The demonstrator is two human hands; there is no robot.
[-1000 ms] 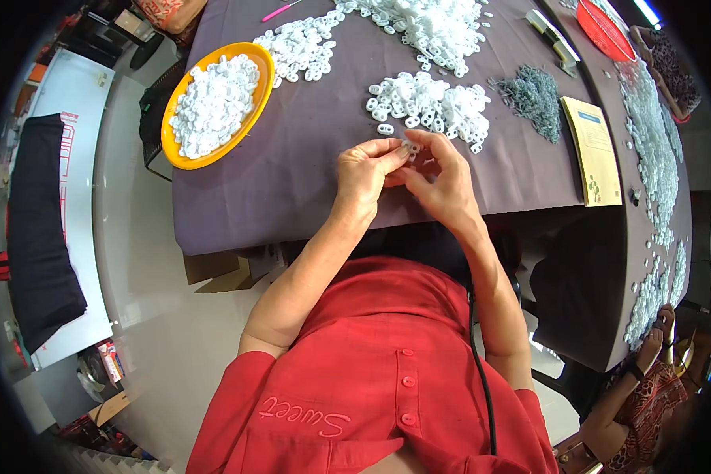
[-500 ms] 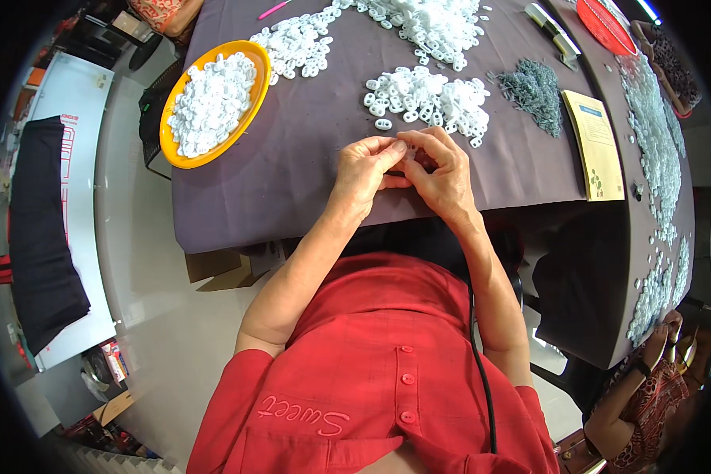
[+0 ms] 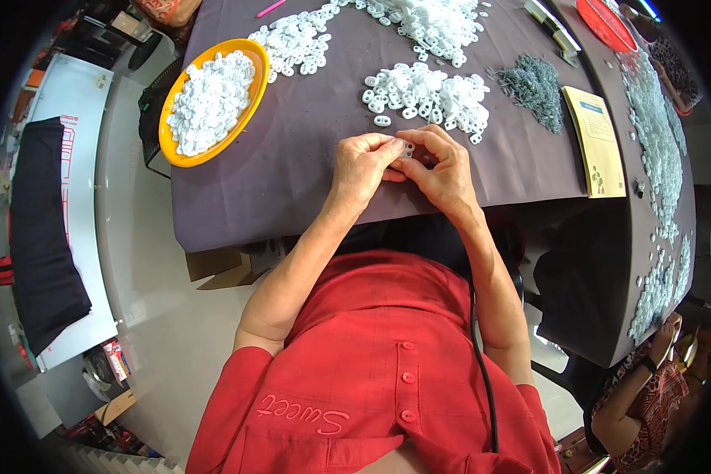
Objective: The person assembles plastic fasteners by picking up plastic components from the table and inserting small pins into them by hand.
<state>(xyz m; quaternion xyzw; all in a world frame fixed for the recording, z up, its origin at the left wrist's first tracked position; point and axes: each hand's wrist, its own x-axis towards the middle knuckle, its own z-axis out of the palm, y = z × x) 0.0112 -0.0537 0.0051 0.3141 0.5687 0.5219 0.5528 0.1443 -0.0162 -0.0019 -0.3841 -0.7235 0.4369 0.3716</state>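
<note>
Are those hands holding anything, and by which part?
The left hand and right hand hold a small white piece between them; which part each grips is too hidden to tell.

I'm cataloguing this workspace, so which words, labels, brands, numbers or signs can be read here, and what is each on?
I'll place the texts without copying them:
Red shirt: stitched red lettering on the chest, legible.
White panel: large red lettering, partly covered by black cloth.
Yellow booklet: print too small to read.
Small box: print too blurred.
White pieces: too small to tell.
</note>
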